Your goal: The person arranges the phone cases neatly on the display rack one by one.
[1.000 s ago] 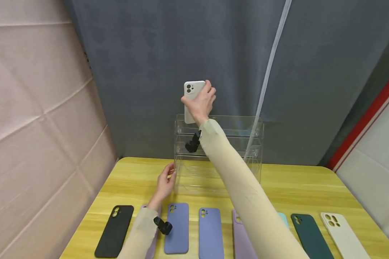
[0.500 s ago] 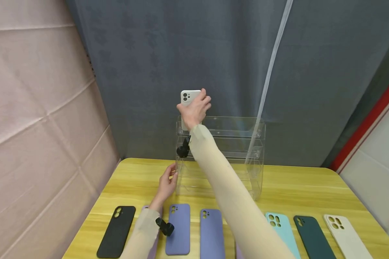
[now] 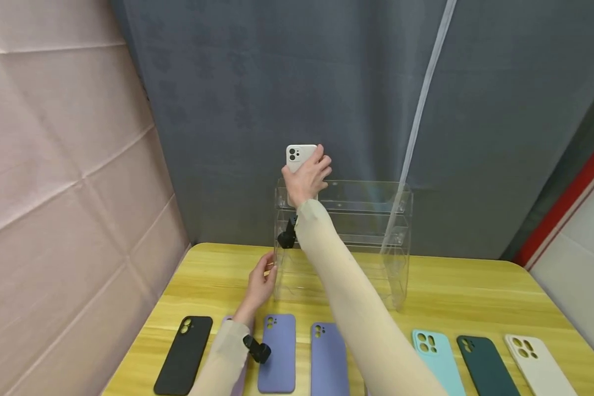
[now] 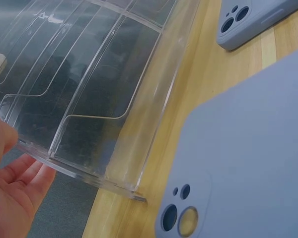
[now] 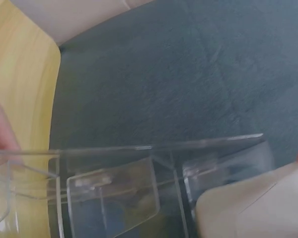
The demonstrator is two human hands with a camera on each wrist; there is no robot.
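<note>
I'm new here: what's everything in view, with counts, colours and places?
Stand: 1, clear, on the table
Table: 1, yellow wood, below
Curtain: 1, grey, behind
Strip: 1, whitish, down curtain
Sheet: 1, pale pink, left
Wall: 1, white, right
Band: 1, red, along wall
Raised phone case: 1, white, stand's top left
Leftmost case: 1, black, front left
Half-hidden case: 1, lilac, behind left sleeve
Middle cases: 2, blue-violet, front
Right cases: 3, turquoise, dark green, cream, front right
Wrist cameras: 2, black, on sleeves
Sleeves: 2, cream, both arms
Left hand: 1, bare, at stand's left
Right hand: 1, bare, holding raised case
</note>
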